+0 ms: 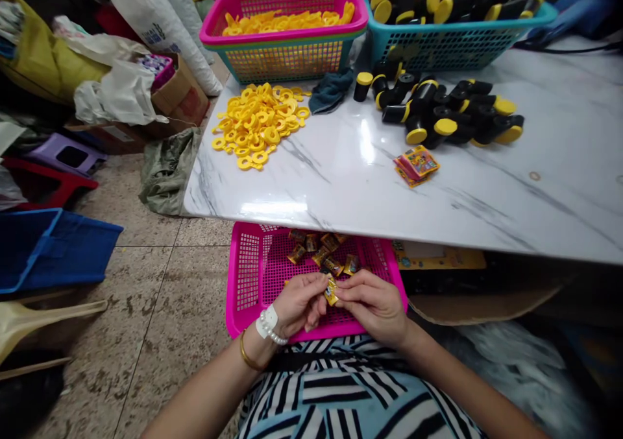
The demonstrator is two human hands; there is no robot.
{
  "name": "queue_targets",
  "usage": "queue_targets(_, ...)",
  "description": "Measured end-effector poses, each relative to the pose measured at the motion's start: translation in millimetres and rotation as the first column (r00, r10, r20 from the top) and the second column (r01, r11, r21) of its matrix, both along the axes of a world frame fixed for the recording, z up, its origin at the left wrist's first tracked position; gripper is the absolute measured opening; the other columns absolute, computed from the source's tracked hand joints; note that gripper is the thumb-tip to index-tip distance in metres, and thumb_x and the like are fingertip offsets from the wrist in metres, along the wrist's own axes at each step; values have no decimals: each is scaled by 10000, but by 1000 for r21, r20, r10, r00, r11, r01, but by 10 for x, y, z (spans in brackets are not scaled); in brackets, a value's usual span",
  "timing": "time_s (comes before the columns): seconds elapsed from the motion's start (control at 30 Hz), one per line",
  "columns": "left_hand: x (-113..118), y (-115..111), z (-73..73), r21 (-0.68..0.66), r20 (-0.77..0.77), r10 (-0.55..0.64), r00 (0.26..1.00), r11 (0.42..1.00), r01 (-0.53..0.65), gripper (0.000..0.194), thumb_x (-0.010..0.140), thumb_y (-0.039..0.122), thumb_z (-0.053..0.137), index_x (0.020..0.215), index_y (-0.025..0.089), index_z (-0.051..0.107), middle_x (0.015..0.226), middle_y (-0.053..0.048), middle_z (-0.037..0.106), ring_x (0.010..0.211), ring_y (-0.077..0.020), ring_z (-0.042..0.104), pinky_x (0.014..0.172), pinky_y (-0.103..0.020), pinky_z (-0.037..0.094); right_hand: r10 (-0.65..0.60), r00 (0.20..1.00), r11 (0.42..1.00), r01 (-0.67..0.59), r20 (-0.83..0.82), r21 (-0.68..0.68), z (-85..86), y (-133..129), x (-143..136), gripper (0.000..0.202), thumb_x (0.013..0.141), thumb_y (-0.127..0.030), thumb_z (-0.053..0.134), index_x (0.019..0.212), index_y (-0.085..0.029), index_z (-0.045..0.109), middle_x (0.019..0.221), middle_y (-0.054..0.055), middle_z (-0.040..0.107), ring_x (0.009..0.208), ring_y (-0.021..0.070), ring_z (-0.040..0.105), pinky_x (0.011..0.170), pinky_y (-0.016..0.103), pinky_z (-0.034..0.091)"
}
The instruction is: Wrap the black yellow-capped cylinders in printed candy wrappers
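Above a pink plastic basket (234, 296) on my lap, my left hand (302, 301) and my right hand (372, 303) pinch a small yellow printed piece (331, 291) between them. Its exact kind is too small to tell; it looks like a little wrapped packet or label. Fingertips of both hands are closed on its opposite sides. Several small black cylinders with printed yellow wraps (332, 266) lie in the basket beyond my hands. On the table sits a short stack of colourful printed cards or labels (417, 165).
On the marble-patterned table (341, 192) are a heap of yellow rings (263, 124), a dark cloth (331, 92) and many black cylinders with yellow caps (445, 128). A pink-rimmed basket (285, 37) and a blue basket (452, 40) stand behind. A blue bin (82, 248) is at left.
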State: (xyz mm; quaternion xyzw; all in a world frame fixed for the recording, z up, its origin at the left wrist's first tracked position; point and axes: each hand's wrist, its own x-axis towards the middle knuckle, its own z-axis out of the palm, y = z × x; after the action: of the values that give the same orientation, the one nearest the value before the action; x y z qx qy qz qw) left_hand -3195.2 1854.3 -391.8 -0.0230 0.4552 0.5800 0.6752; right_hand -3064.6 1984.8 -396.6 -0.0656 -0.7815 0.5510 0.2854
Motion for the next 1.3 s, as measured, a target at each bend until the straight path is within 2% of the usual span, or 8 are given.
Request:
queue_targets(0.33, 62, 55, -6, -124, -159, -57, 986, 992, 37, 533, 710, 647, 730, 746, 177, 482, 378, 86, 481, 225, -27, 249, 242, -134, 197, -83, 997, 948, 78, 4, 308, -123, -92, 2, 170, 915, -205, 593, 894, -226, 760, 806, 34, 659, 660, 100, 640, 578, 187, 553)
queue_targets(0.5, 68, -44, -4, -138, -423, -162, 892, 984, 113, 618, 805, 688, 592, 1105, 154, 515, 576, 19, 625, 370, -108, 509, 346, -189, 380, -22, 998, 929, -4, 65, 369, -15, 2, 257, 320, 903, -241, 628, 1215, -198, 683, 1221, 134, 629, 880, 135, 693, 773, 228, 601)
queue_targets(0.57, 50, -161, 18, -153, -654, -200, 729, 979, 131, 684, 857, 636, 556, 1329, 160, 425, 722, -13, 672, 543, -149, 621, 497, -250, 516, -60, 994, 920, 18, 96, 391, -3, 86, 485, 394, 899, -215, 623, 1292, -191, 629, 1271, 142, 607, 985, 159, 681, 871, 264, 594)
queue_targets(0.67, 19, -391, 35, -272, -903, -335, 269, 930, 246, 671, 850, 572, 590, 1384, 182, 478, 1114, -124, 695, 1012, -256, 672, 908, -420, 553, -239, 965, 865, 158, 112, 477, -98, 212, 861, 413, 901, -157, 595, 1310, -216, 604, 1185, 113, 653, 1061, 184, 660, 912, 308, 590)
queue_targets(0.83, 55, -691, 63, -703, -711, -628, -316, 640, 309, 544, 831, 246, 641, 1368, 187, 573, 1232, -144, 686, 1125, -338, 640, 974, -502, 522, -492, 860, 774, 360, 137, 521, -350, 298, 1195, 525, 880, -229, 638, 1393, -223, 522, 1343, 150, 566, 1229, 279, 573, 1041, 460, 508)
queue_targets(1.03, 100, -977, 266, -704, -642, -471, -605, 675, 222, 583, 833, -34, 384, 1327, 170, 619, 1241, -105, 697, 1052, -255, 692, 918, -412, 578, -458, 801, 887, 388, 385, 249, -480, 424, 1187, 561, 970, -439, 467, 1482, -236, 359, 1270, 98, 649, 1157, 228, 629, 993, 404, 517)
queue_targets(1.17, 112, -1195, 547, -651, -626, -380, -681, 736, 188, 616, 770, -40, 387, 1276, 183, 659, 1156, -91, 736, 944, -255, 729, 810, -409, 623, -613, 629, 763, 315, 477, 565, -553, 604, 1193, 531, 960, -481, 419, 1341, -133, 542, 1309, 152, 617, 1249, 274, 539, 1097, 445, 405)
queue_targets(1.3, 149, -1396, 841, -658, -625, -383, -680, 728, 195, 614, 731, -33, 389, 1198, 211, 704, 1051, -86, 768, 822, -244, 745, 729, -395, 634, -547, 464, 784, -7, 697, 620, -586, 573, 1171, 384, 896, -458, 545, 1123, -196, 709, 1199, 110, 695, 1171, 275, 590, 1002, 382, 460)
